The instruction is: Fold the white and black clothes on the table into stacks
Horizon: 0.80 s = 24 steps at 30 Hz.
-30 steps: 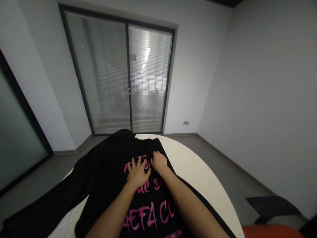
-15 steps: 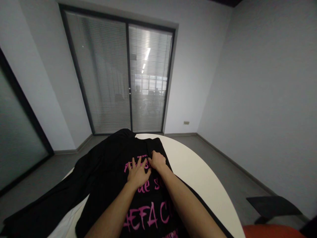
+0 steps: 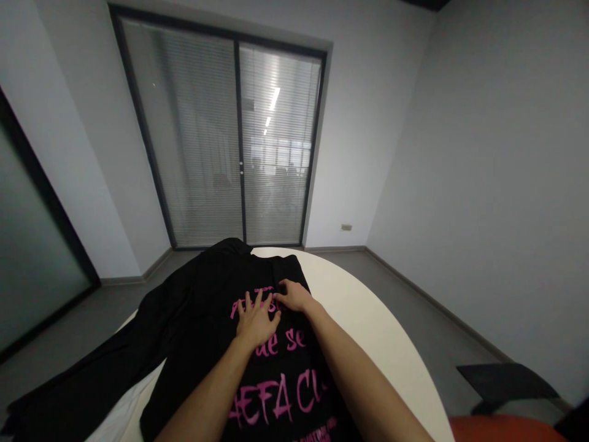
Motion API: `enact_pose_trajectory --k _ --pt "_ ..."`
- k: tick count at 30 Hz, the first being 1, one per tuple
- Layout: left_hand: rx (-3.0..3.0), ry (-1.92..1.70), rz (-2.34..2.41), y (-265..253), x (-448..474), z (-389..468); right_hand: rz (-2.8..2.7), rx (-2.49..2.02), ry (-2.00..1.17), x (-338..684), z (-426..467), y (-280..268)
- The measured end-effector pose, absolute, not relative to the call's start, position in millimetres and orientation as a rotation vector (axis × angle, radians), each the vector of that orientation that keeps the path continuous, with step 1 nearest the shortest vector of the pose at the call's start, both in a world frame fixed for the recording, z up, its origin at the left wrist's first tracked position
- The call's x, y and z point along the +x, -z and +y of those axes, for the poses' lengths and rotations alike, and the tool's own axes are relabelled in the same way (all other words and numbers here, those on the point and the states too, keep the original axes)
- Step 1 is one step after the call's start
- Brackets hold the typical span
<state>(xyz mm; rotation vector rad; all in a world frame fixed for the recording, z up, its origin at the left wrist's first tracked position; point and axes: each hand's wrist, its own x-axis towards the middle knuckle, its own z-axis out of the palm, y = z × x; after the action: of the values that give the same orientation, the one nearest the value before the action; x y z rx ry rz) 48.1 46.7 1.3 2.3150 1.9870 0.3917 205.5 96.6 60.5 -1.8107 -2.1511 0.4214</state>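
Note:
A black long-sleeved shirt [image 3: 216, 319] with pink lettering lies spread over a round table. One sleeve stretches to the lower left, and its right side looks folded inward. Flat on the lettering near the top rests my left hand [image 3: 255, 322], its fingers spread. Just to the right of it, my right hand [image 3: 294, 296] has its thumb and fingers bent together at a fold in the cloth. The pinched cloth is partly hidden by the fingers. My forearms cover part of the print.
The pale round table [image 3: 368, 319] shows its curved edge on the right. A white cloth or sheet [image 3: 124, 408] lies partly under the sleeve. At the lower right stands a chair with an orange seat [image 3: 501, 428] and a dark armrest [image 3: 506, 380]. Glass doors [image 3: 202, 141] with blinds are ahead.
My right hand and forearm have shifted slightly to the right, and more of the lettering shows. The thumb and fingers have loosened a little from a tighter curl. My left hand stays put.

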Motion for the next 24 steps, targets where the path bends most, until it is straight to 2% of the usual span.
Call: enact_pose_trajectory --k 7,10,18,24 --pt "2.309 -0.399 1.983 -2 48 47 -1.853 -2.174 -0.273 245 95 -67" --pt "2.302 -0.399 1.973 -2 48 45 -1.753 -2.287 -0.316 262 94 -58" --pt "2.063 -0.646 2.126 -26 37 52 -1.75 -2.164 -0.419 256 107 -43" --pt "1.788 -0.929 2.579 -65 -53 85 -1.818 -1.95 -0.487 261 114 -33"
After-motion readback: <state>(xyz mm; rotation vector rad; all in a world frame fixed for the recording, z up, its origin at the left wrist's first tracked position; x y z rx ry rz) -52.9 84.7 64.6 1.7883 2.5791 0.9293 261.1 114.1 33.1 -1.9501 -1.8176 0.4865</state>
